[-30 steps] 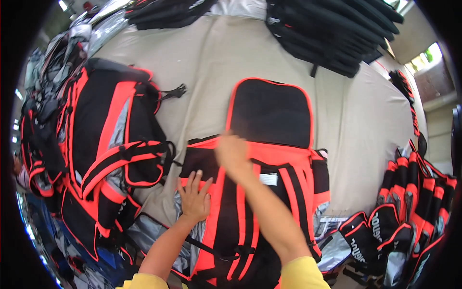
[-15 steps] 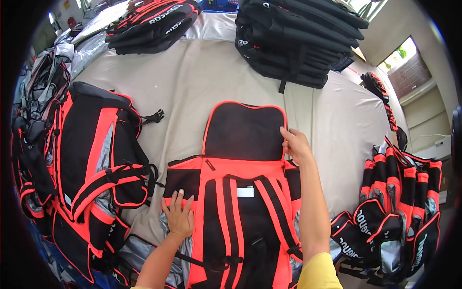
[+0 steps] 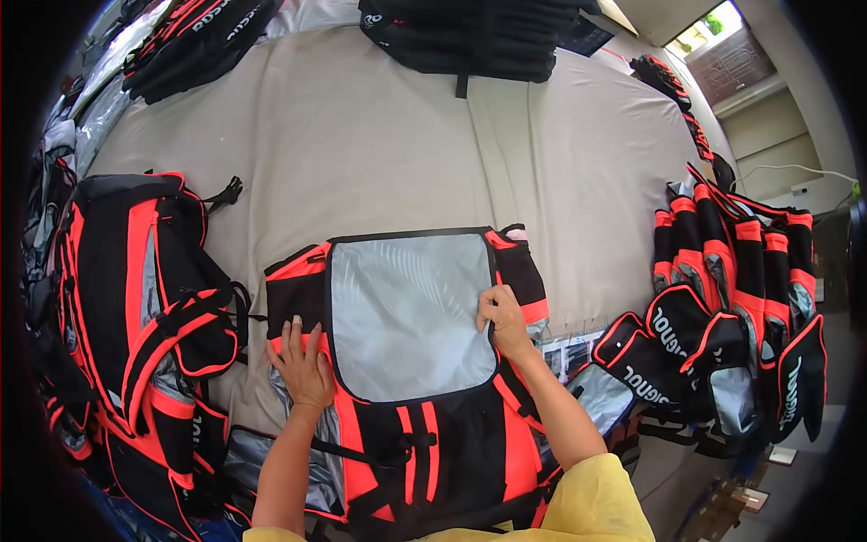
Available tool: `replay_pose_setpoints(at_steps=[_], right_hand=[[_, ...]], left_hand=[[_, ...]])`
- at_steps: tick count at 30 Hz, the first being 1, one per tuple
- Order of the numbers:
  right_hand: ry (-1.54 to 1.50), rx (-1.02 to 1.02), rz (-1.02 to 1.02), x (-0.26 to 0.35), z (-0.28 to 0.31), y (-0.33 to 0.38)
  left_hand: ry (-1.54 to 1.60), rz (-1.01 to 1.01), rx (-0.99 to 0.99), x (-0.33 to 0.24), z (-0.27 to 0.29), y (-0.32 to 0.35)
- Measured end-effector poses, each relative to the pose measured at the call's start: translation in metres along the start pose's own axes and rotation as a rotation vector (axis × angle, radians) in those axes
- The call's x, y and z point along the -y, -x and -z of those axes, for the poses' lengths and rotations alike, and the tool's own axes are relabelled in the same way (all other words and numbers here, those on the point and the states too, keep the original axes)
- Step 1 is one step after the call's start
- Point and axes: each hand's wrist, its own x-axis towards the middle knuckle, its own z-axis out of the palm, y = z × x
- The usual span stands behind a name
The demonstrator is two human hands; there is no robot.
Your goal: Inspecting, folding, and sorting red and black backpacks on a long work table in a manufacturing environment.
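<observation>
In the head view, the bag (image 3: 470, 434) lies near on the surface (image 3: 388, 163); its flap (image 3: 411, 316), earlier spread far, is now folded near, hiding the upper straps; the right hand (image 3: 506, 322) pinches its right edge, fingers narrow; the left hand (image 3: 307, 370) presses the bag's left side, fingers wide.

View under inspection: the head camera, the left unit of a side-by-side fisheye pair worn on the person's head. It looks from above the wearer, downward and forward across the table (image 3: 370, 154). Range is close at the lower centre, where the backpack (image 3: 465, 434) appears large and both forearms (image 3: 560, 411) enter from the lower edge. Range lengthens toward the top, where the frame cuts a stack of black bags (image 3: 470, 41). At upper right, the brown door panel (image 3: 730, 70) appears slanted. Darkness borders the left and right sides.
</observation>
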Motion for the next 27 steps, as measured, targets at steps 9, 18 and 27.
replay_pose_setpoints(at_steps=[9,18,27], right_hand=[[0.033,-0.058,-0.001,0.000,0.002,0.012],[-0.021,-0.045,-0.004,-0.003,-0.011,0.005],[0.044,-0.057,0.085,-0.002,-0.009,-0.004]], left_hand=[[-0.003,0.004,-0.005,-0.005,-0.004,0.002],[0.018,-0.005,-0.059,0.001,-0.003,0.006],[-0.061,0.030,-0.026,0.009,-0.016,0.004]])
